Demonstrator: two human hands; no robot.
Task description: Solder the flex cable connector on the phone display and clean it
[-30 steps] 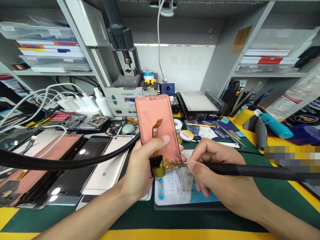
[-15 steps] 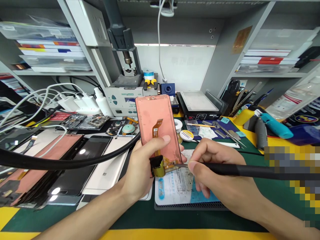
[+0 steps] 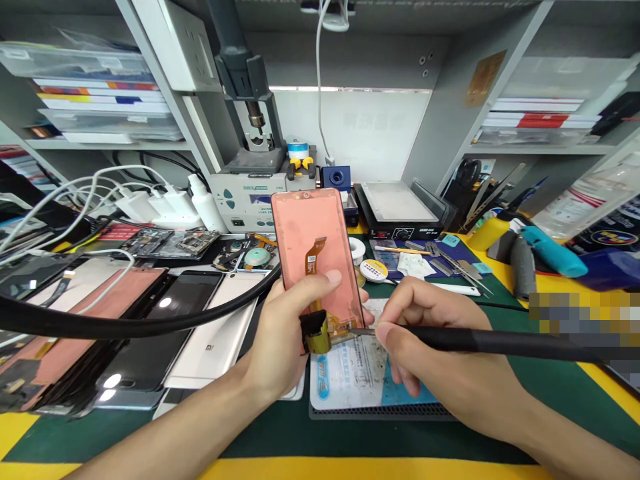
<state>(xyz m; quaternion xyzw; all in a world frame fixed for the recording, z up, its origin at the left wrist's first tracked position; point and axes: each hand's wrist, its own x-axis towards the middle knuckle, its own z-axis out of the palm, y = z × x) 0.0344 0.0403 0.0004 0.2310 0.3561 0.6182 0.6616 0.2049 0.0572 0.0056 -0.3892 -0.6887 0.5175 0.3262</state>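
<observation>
My left hand is wrapped round a phone screen assembly with a copper-pink back, held upright and slightly tilted, thumb across its face. An orange-brown flex cable runs down it to a small board at the lower edge. Beside the thumb's base, black and gold tape curls off the lower left corner. My right hand pinches a black-handled tool, whose thin metal tip is at the lower edge, by the board. Whether the tip touches it cannot be made out.
A white and blue mat lies beneath the hands. A thick black hose crosses the left side over several phones and screens. Behind stand a grey soldering station and a flat heating plate. Tweezers lie back right.
Both hands hold nearly the same pose. The pixelated patch at the right edge has shrunk, showing more of the mat and a dark edge there.
</observation>
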